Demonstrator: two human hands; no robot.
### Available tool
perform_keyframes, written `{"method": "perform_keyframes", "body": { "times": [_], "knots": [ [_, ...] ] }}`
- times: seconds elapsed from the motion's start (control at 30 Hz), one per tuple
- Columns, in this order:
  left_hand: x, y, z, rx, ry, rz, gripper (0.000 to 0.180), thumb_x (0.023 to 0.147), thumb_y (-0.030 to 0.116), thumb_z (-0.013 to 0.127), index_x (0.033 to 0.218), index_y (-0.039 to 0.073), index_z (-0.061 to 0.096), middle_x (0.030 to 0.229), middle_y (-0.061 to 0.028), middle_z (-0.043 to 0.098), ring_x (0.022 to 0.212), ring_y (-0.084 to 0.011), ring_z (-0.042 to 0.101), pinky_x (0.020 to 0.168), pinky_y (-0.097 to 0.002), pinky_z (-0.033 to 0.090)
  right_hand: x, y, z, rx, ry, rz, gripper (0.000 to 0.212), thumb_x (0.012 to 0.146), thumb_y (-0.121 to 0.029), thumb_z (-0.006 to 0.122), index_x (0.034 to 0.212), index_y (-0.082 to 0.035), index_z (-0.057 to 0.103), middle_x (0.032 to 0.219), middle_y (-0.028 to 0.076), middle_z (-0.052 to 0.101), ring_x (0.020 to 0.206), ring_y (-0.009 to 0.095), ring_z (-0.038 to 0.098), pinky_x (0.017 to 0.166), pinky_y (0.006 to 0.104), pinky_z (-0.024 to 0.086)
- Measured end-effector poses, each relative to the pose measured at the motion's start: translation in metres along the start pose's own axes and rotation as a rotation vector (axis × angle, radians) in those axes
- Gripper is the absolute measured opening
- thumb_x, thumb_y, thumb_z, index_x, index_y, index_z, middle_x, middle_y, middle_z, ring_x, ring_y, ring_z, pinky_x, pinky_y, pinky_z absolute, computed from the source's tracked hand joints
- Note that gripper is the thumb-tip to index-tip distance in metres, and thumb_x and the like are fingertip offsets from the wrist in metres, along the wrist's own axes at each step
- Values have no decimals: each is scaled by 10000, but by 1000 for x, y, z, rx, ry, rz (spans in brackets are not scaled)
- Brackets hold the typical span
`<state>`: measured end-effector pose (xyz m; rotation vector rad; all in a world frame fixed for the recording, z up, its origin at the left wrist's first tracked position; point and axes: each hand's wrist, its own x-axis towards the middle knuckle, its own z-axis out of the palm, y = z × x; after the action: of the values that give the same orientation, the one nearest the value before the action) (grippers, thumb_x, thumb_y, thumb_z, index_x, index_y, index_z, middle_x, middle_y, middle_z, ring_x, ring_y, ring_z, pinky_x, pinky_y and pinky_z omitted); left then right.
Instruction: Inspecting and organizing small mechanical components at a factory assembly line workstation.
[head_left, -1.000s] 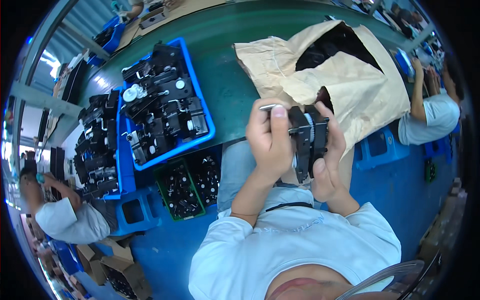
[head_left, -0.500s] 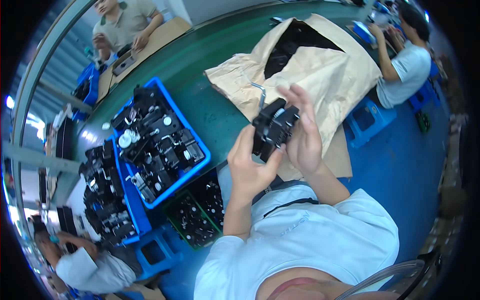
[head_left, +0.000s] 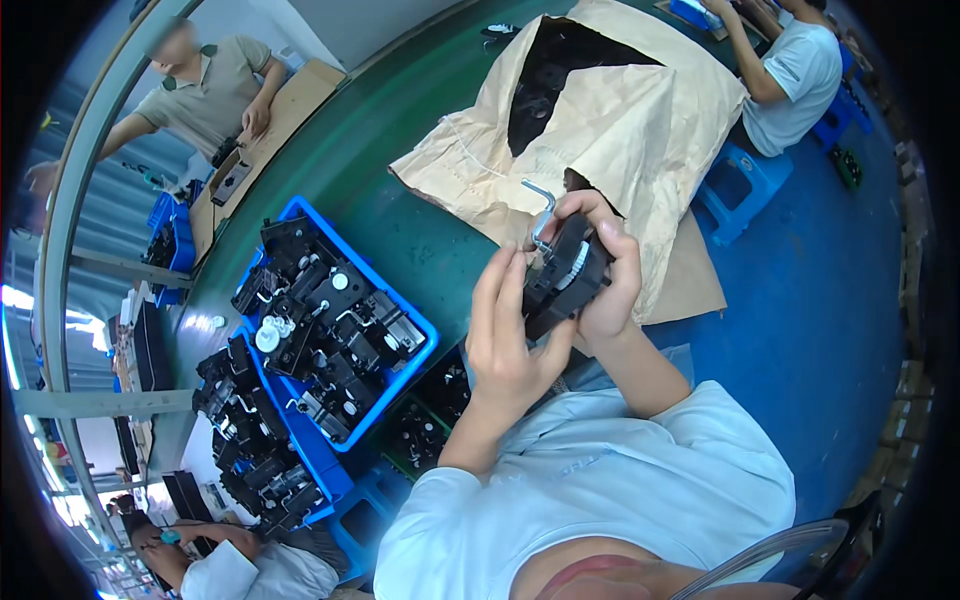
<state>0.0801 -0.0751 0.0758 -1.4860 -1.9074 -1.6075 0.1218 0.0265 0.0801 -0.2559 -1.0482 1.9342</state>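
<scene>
In front of my chest is a black plastic mechanism (head_left: pixel 566 280) with a pale toothed gear along one face. From its far left side sticks up a bent metal crank rod (head_left: pixel 545 208). My right hand (head_left: pixel 612 285) wraps round its right side, fingers curled over the top. On the left, my left hand (head_left: pixel 505 345) grips it, thumb at the lower edge and fingertips near the base of the crank rod. The gripping parts of both hands partly hide the mechanism. Beyond it lies a big brown paper sack (head_left: pixel 660 130), torn open over black parts.
Left of me, a blue crate (head_left: pixel 425 350) holds similar black mechanisms; several more are piled in another blue crate (head_left: pixel 330 480) beside it. A green crate (head_left: pixel 400 455) with small parts sits below. Co-workers (head_left: pixel 205 90) sit around the green worktable (head_left: pixel 390 240). A blue stool (head_left: pixel 750 190) stands right.
My right hand has gone from open fingers beside the mechanism to wrapped round it. The mechanism has turned, and my left fingertips have come up to the crank rod. The view has shifted.
</scene>
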Motion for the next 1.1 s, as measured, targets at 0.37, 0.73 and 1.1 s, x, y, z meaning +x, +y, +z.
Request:
{"method": "perform_keyframes", "body": {
  "times": [0.37,0.73,1.1],
  "knots": [
    [6,-10,19,10,98,120,578,553,-72,688,1125,-78,609,1071,-212,672,905,-328,674,818,-367,555,16,14,-40,119,-157,-83,394,889,-358,335,963,-35,550,925,113,553,809,180,509,775,283,422],
    [8,-34,-78,615,249,-210,517,627,-58,717,1131,26,644,1074,-127,673,937,-290,639,845,-369,515,32,-37,-42,-336,-249,50,346,918,-271,421,1126,-27,551,1163,135,554,1010,215,529,872,320,423],
    [-20,-87,-172,1199,57,-478,444,789,108,715,1210,23,601,1290,-148,552,1183,-343,514,1053,-437,383,92,-95,-54,-826,-581,-139,220,837,-29,504,1033,-13,602,1097,118,587,968,229,552,893,323,451]
  ]
}}
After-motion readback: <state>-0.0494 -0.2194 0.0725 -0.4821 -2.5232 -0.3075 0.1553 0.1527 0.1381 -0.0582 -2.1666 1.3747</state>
